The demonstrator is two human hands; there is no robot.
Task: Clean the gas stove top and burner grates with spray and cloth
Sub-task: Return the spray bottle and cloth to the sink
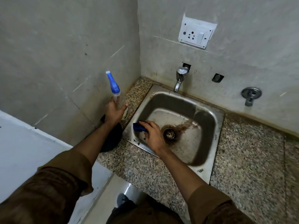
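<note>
The left hand is gripping a clear spray bottle with a blue nozzle, holding it upright above the desk's far left corner, beside the sink. The right hand is clutching a blue cloth over the sink's left rim, near the drain. A tap is sticking out from the wall over the sink's far edge.

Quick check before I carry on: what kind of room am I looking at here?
Most likely a small kitchen's washing-up corner: a stainless steel sink set into a speckled granite counter, a wall tap above it and a switch socket higher up. No stove is in view.
</note>
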